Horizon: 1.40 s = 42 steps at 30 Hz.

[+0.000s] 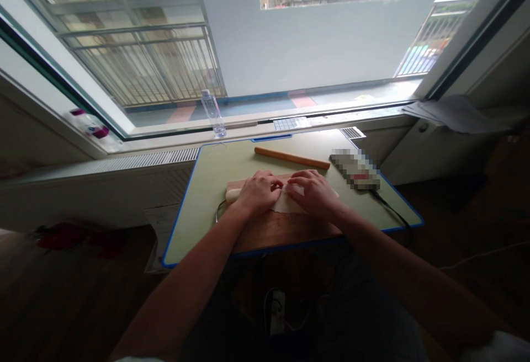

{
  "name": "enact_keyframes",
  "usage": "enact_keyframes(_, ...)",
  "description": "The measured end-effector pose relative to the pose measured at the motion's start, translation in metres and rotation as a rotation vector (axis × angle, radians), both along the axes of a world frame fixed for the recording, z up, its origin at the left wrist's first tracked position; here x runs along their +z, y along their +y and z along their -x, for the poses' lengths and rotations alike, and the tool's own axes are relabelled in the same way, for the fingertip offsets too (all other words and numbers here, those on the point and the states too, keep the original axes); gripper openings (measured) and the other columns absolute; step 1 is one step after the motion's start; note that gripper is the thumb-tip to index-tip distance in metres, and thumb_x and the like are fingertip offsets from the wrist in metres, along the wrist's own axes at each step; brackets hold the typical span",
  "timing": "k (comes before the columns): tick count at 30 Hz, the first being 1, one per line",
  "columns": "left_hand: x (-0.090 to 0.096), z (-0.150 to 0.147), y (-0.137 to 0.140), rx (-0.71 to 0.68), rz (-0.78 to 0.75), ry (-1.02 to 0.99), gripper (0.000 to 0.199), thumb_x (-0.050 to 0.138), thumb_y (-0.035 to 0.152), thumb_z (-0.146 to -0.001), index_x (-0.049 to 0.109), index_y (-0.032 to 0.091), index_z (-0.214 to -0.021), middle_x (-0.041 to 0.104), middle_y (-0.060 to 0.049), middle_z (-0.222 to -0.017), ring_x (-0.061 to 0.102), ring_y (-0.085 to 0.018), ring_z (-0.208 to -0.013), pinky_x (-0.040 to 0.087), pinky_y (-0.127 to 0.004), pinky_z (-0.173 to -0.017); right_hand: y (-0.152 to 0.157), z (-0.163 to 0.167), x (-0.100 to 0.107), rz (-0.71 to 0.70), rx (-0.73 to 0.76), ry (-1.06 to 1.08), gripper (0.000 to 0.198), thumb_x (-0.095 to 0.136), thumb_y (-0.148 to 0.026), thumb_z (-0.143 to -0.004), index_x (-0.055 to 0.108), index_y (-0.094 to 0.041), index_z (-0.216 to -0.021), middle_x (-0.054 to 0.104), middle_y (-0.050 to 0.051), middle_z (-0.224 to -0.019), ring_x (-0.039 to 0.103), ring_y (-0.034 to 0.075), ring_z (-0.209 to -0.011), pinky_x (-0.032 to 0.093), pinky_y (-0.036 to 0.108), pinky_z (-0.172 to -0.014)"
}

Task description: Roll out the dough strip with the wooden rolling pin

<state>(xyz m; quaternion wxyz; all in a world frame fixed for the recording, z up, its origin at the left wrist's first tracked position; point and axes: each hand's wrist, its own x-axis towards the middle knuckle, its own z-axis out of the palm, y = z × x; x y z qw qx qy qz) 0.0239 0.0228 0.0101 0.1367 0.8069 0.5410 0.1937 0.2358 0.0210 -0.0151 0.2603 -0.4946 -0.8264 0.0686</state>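
The pale, flat sheet of dough (285,203) on the brown wooden board (285,229) is pressed under the left hand (259,191) and right hand (317,192), fingers curled loosely over it, and is best worked with even, gentle pressure.

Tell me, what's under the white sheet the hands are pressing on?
A wooden board lies under the pale sheet, itself on the green table. The left hand and right hand cover much of the sheet, hiding whatever is beneath them.
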Motion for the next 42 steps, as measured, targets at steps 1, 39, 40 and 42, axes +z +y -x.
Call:
enact_keyframes(1, 0.001, -0.001, 0.000, 0.007, 0.001, 0.010, 0.026, 0.064, 0.030, -0.095, 0.086, 0.027, -0.108, 0.077, -0.008, -0.121, 0.068, -0.027, -0.117, 0.055, -0.041, -0.109, 0.001, 0.000, 0.001, 0.002, 0.000, -0.027, 0.022, 0.069, -0.035, -0.101, 0.086, -0.026, -0.112, 0.078, 0.009, -0.128, 0.065, 0.033, -0.120, 0.050, 0.049, -0.107)
enact_keyframes(39, 0.016, -0.006, 0.011, 0.185, -0.241, 0.117, 0.034, 0.054, 0.039, -0.104, 0.075, 0.025, -0.127, 0.071, -0.009, -0.140, 0.060, -0.028, -0.133, 0.044, -0.047, -0.121, -0.083, 0.003, 0.034, 0.032, -0.295, -0.339, 0.026, 0.063, -0.037, -0.103, 0.077, -0.018, -0.114, 0.074, 0.012, -0.135, 0.058, 0.031, -0.133, 0.041, 0.044, -0.111)
enact_keyframes(40, 0.012, -0.010, 0.016, 0.171, -0.179, 0.170, 0.038, 0.053, 0.041, -0.104, 0.073, 0.024, -0.133, 0.069, -0.010, -0.145, 0.058, -0.029, -0.137, 0.042, -0.049, -0.123, -0.085, 0.007, 0.033, 0.036, -0.297, -0.344, 0.028, 0.062, -0.038, -0.103, 0.077, -0.018, -0.116, 0.072, 0.013, -0.139, 0.056, 0.031, -0.137, 0.040, 0.046, -0.114)
enact_keyframes(42, 0.006, -0.014, 0.024, 0.131, -0.059, 0.260, 0.048, 0.046, 0.043, -0.107, 0.066, 0.025, -0.146, 0.060, -0.010, -0.160, 0.050, -0.031, -0.148, 0.035, -0.055, -0.129, -0.088, 0.011, 0.030, 0.047, -0.306, -0.354, 0.035, 0.058, -0.040, -0.105, 0.075, -0.019, -0.129, 0.067, 0.012, -0.151, 0.050, 0.034, -0.146, 0.035, 0.052, -0.121)
